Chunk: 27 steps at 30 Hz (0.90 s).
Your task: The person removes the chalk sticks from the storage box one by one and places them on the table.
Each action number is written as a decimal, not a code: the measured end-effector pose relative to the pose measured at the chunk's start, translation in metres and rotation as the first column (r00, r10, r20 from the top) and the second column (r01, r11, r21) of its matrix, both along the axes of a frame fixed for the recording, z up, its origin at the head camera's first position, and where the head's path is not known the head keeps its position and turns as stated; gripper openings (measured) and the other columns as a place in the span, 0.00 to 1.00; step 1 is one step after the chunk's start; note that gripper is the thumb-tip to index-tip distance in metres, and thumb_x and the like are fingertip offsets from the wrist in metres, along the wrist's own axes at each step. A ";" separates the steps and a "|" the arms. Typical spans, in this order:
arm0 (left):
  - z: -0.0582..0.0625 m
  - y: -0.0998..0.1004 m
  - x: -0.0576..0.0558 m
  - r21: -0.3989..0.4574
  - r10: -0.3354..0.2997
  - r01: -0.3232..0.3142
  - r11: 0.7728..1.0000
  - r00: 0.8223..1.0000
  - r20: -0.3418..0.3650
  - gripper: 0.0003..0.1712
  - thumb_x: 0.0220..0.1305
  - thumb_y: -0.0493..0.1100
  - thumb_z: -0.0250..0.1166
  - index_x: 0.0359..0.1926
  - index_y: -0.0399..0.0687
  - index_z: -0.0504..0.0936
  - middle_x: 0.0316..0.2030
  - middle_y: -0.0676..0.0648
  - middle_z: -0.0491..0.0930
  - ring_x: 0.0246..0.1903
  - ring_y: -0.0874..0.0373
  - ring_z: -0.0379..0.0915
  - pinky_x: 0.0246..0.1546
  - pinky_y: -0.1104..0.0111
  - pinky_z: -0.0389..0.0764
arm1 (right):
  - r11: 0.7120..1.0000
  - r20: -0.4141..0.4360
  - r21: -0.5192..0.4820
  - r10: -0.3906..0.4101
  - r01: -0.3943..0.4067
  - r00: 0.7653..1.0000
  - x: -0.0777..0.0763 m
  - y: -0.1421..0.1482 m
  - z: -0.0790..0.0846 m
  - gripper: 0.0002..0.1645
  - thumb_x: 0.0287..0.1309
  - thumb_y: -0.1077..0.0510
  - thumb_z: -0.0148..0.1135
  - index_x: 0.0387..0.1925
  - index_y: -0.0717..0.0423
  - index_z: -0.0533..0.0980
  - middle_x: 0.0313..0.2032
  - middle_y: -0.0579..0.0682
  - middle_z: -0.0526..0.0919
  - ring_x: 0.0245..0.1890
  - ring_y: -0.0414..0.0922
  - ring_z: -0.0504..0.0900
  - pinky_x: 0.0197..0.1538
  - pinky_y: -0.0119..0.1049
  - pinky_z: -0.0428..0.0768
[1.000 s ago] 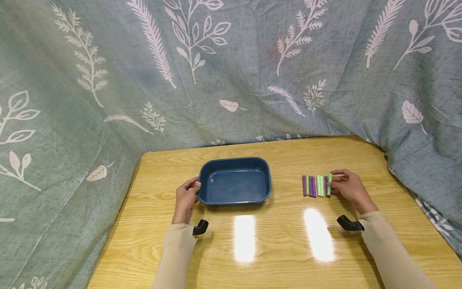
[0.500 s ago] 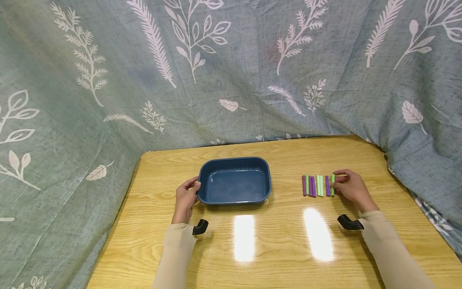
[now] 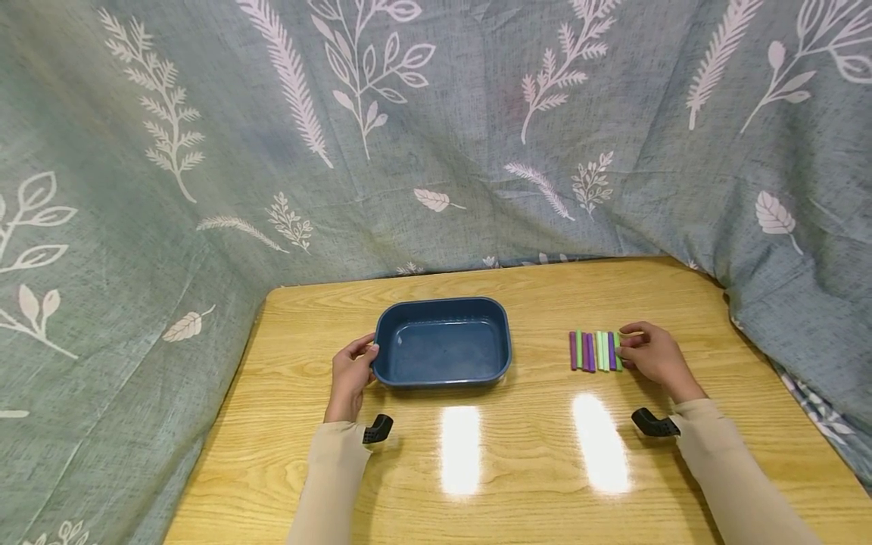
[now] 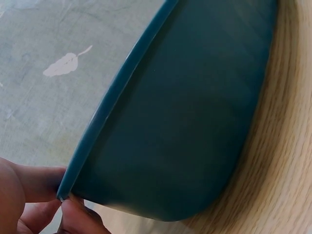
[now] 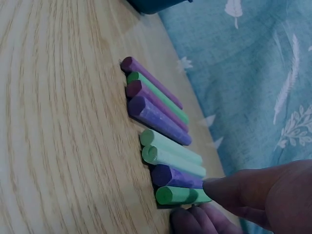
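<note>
A row of coloured chalk sticks in purple, dark green, violet and pale green lies on the table right of the blue plastic basin (image 3: 446, 352). My right hand (image 3: 657, 354) is at the row's right end, with thumb and fingers pinching the bright green chalk stick (image 5: 178, 195). That stick lies beside a violet chalk stick (image 5: 173, 175), close against it. The pale green chalk sticks (image 5: 170, 141) come after the violet one. My left hand (image 3: 351, 376) grips the basin's left rim between thumb and fingers, as the left wrist view also shows.
The wooden table (image 3: 518, 454) has a patterned grey-green curtain (image 3: 436, 136) along its back and sides. The basin stands left of the chalk row with a gap of bare wood between. Black wrist-camera mounts (image 3: 655, 422) stick out at both sleeves.
My right hand first shifted the green chalk stick slightly right, then left, with the violet one beside it now closer to the pale green pair. The left hand and basin stay put.
</note>
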State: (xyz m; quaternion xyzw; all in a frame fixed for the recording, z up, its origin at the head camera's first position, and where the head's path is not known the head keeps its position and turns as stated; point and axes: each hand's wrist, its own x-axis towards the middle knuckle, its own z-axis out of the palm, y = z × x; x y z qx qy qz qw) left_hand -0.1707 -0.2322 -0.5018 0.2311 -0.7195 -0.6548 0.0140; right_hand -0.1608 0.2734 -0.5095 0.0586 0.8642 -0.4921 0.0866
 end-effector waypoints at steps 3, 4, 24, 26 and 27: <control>-0.001 0.001 0.000 0.011 -0.003 0.003 1.000 1.000 0.003 0.19 0.77 0.35 0.62 0.65 0.38 0.82 0.41 0.49 0.73 0.19 0.66 0.67 0.22 0.76 0.71 | 1.000 0.004 0.006 0.004 -0.004 1.000 0.000 0.000 0.000 0.27 0.74 0.67 0.60 0.68 0.78 0.66 0.48 0.67 0.80 0.36 0.43 0.84 0.38 0.36 0.87; -0.001 0.001 0.000 0.018 -0.006 0.006 1.000 1.000 0.004 0.19 0.78 0.35 0.62 0.65 0.38 0.82 0.41 0.49 0.73 0.19 0.66 0.67 0.22 0.76 0.71 | 1.000 0.006 0.007 0.002 -0.002 1.000 0.000 0.000 0.000 0.27 0.74 0.67 0.60 0.68 0.78 0.66 0.48 0.67 0.79 0.37 0.43 0.84 0.38 0.35 0.87; -0.014 -0.007 -0.003 0.084 -0.062 0.061 0.995 0.998 0.008 0.22 0.81 0.42 0.60 0.69 0.39 0.78 0.42 0.52 0.75 0.31 0.64 0.72 0.28 0.72 0.72 | 0.999 -0.035 0.044 0.013 -0.012 0.999 0.001 0.022 0.000 0.29 0.77 0.64 0.58 0.70 0.78 0.64 0.52 0.73 0.77 0.41 0.54 0.87 0.39 0.39 0.88; -0.016 -0.008 -0.002 0.081 -0.062 0.062 0.995 0.998 0.001 0.23 0.82 0.44 0.59 0.69 0.37 0.78 0.40 0.53 0.77 0.29 0.64 0.71 0.28 0.72 0.71 | 0.999 -0.059 0.051 0.021 -0.018 0.998 0.001 0.024 -0.001 0.29 0.78 0.63 0.58 0.69 0.78 0.65 0.52 0.73 0.77 0.41 0.54 0.88 0.38 0.39 0.88; -0.016 -0.009 -0.002 0.081 -0.063 0.062 0.995 0.998 0.001 0.23 0.82 0.45 0.58 0.69 0.37 0.78 0.38 0.54 0.78 0.29 0.65 0.71 0.28 0.72 0.72 | 0.998 -0.071 0.057 0.025 -0.021 0.997 0.002 0.024 -0.001 0.29 0.78 0.63 0.58 0.69 0.78 0.65 0.52 0.73 0.77 0.40 0.53 0.88 0.37 0.39 0.88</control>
